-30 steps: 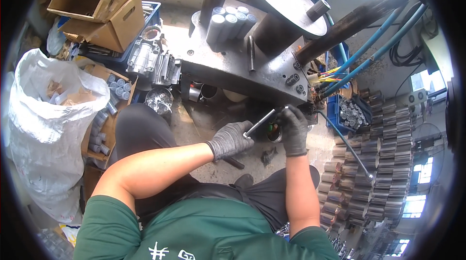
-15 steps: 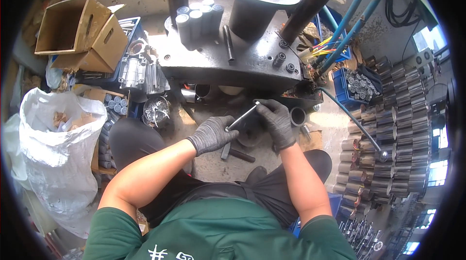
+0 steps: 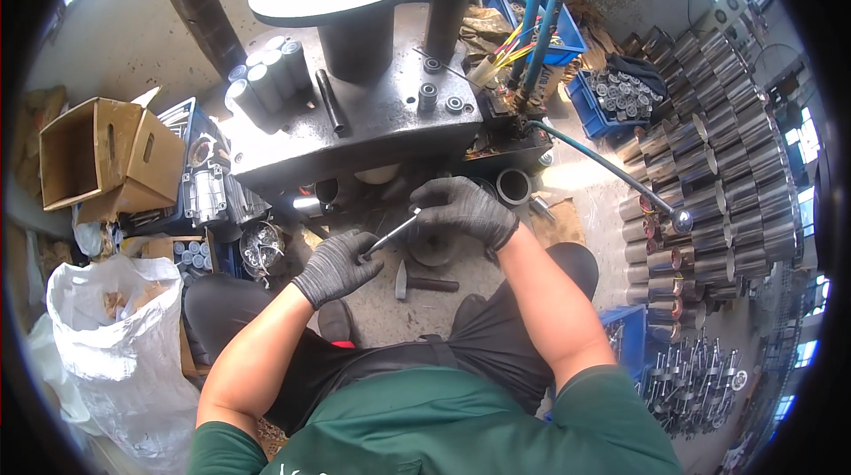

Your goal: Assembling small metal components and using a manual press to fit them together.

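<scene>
A slim, shiny metal shaft point(image 3: 391, 235) slants between my two dark-gloved hands. My left hand point(image 3: 339, 268) is closed around its lower end. The fingers of my right hand point(image 3: 463, 211) pinch its upper end. Below the shaft, a hammer point(image 3: 431, 284) with a dark handle lies on the floor. Beyond my hands stands a heavy metal press bench point(image 3: 355, 143). On it are several grey cylinders point(image 3: 264, 85), a dark loose rod point(image 3: 329, 101) and a few small bearings point(image 3: 428, 96).
At left are an open cardboard box point(image 3: 142, 156), a white sack point(image 3: 115, 360) and a bowl of metal bits point(image 3: 262, 249). A ball-ended lever point(image 3: 612, 171) juts out at right, near stacked metal cylinders point(image 3: 718, 200). A blue bin of small parts point(image 3: 612, 125) stands behind it.
The view has swung, so the bench sits farther left. Both hands still hold the shaft, now lower against the bench front. My right hand has turned flatter, its fingers pointing left.
</scene>
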Tool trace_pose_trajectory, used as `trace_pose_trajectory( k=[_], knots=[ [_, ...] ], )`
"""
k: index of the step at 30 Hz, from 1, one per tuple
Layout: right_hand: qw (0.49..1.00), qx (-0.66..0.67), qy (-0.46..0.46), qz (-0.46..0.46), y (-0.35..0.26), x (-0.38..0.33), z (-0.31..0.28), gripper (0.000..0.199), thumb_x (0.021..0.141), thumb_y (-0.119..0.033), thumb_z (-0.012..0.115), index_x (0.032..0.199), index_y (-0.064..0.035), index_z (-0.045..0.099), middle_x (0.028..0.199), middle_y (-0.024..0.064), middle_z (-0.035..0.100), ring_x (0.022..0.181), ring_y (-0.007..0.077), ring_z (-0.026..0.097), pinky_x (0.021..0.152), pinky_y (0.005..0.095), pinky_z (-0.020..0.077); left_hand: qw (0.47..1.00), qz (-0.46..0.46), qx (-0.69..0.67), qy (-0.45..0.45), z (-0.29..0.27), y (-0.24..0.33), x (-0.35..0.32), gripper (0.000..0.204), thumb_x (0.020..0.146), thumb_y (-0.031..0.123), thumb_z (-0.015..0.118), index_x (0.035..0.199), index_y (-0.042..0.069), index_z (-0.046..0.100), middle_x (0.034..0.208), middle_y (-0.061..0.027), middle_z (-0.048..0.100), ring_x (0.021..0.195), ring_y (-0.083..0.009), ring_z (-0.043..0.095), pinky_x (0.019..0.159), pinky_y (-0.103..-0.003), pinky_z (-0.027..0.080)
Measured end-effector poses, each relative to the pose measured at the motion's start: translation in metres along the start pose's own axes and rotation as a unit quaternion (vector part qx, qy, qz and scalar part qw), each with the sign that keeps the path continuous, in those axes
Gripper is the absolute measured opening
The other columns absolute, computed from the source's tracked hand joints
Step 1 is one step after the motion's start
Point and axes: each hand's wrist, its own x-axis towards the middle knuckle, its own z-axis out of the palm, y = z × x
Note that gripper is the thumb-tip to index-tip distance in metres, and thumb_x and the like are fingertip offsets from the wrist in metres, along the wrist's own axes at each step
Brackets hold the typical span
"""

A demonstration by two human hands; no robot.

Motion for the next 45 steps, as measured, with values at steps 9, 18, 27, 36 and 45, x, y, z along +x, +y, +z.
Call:
trace_pose_trajectory(
  k=[9, 18, 27, 36, 45],
  knots=[
    [0.999, -0.036, -0.036, -0.017, 0.004, 0.002, 0.003, 0.037, 0.082, -0.014, 0.088, 0.112, 0.0009, 0.073, 0.104, 0.0100, 0.076, 0.098, 0.0166, 0.070, 0.088, 0.0331, 0.0567, 0.999, -0.039, -0.025, -0.009, -0.008, 0.006, -0.008, 0.034, 0.089, 0.034, 0.073, 0.107, 0.005, 0.069, 0.090, -0.0167, 0.066, 0.086, -0.0375, 0.068, 0.078, -0.046, 0.055],
    [0.987, -0.143, -0.027, -0.064, -0.006, -0.003, 0.010, 0.037, 0.082, -0.017, 0.088, 0.112, -0.0011, 0.075, 0.106, 0.0110, 0.076, 0.103, 0.0197, 0.072, 0.093, 0.0342, 0.0566, 0.999, -0.034, 0.001, 0.004, -0.008, 0.008, -0.016, 0.032, 0.088, 0.033, 0.074, 0.105, 0.006, 0.070, 0.088, -0.0153, 0.065, 0.084, -0.0352, 0.068, 0.076, -0.045, 0.055],
    [0.954, -0.257, -0.061, -0.141, -0.006, -0.010, 0.008, 0.036, 0.081, -0.020, 0.088, 0.109, -0.0002, 0.076, 0.104, 0.0143, 0.073, 0.102, 0.0286, 0.071, 0.091, 0.0369, 0.0565, 1.000, -0.014, 0.010, 0.007, -0.004, 0.005, -0.021, 0.033, 0.087, 0.033, 0.075, 0.107, 0.007, 0.071, 0.089, -0.0143, 0.069, 0.085, -0.0343, 0.071, 0.077, -0.044, 0.057],
    [0.988, -0.082, -0.062, -0.113, -0.015, -0.014, 0.009, 0.036, 0.084, -0.008, 0.087, 0.116, 0.0013, 0.073, 0.107, 0.0058, 0.073, 0.101, 0.0136, 0.068, 0.091, 0.0305, 0.0555, 0.999, 0.005, -0.030, 0.035, -0.002, 0.007, -0.025, 0.033, 0.089, 0.032, 0.073, 0.112, 0.009, 0.071, 0.089, -0.0111, 0.069, 0.083, -0.0317, 0.071, 0.076, -0.043, 0.057],
    [0.996, -0.053, -0.070, 0.011, -0.021, -0.011, 0.004, 0.039, 0.087, -0.005, 0.083, 0.124, 0.0019, 0.072, 0.108, 0.0032, 0.070, 0.102, 0.0120, 0.067, 0.089, 0.0288, 0.0564, 0.996, 0.059, 0.020, 0.058, -0.001, 0.000, -0.018, 0.031, 0.090, 0.032, 0.072, 0.110, 0.008, 0.069, 0.092, -0.0127, 0.066, 0.088, -0.0345, 0.070, 0.076, -0.045, 0.057]
  ],
)
